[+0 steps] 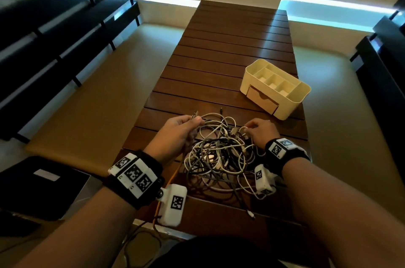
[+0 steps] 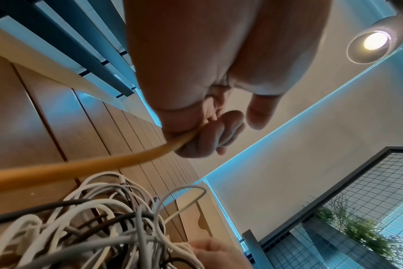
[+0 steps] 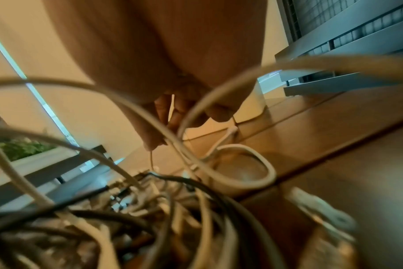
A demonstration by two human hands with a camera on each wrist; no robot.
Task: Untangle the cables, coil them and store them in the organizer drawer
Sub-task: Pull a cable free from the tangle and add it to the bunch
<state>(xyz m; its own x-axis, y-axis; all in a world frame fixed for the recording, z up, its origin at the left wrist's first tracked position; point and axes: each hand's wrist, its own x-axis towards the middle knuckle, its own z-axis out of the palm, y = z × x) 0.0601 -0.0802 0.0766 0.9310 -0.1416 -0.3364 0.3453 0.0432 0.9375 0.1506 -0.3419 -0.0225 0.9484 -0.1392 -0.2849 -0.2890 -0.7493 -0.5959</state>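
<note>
Light, limp cables [image 1: 219, 153] snag at centre frame; left hand [image 1: 175, 134] pinches a plug end, right hand [image 1: 262, 132] pinches a white loop: best grips

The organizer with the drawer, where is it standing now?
In the head view, the organizer stands on the table's right side, beyond the cable tangle and the right hand.

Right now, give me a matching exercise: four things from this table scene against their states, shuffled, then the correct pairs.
Things:
1. left hand
2. right hand
3. organizer drawer
4. cable pile

States:
A. pushed in
B. tangled on the table
C. grips an orange cable
D. pinches a thin white cable

Pairs: 1-C, 2-D, 3-A, 4-B
</note>
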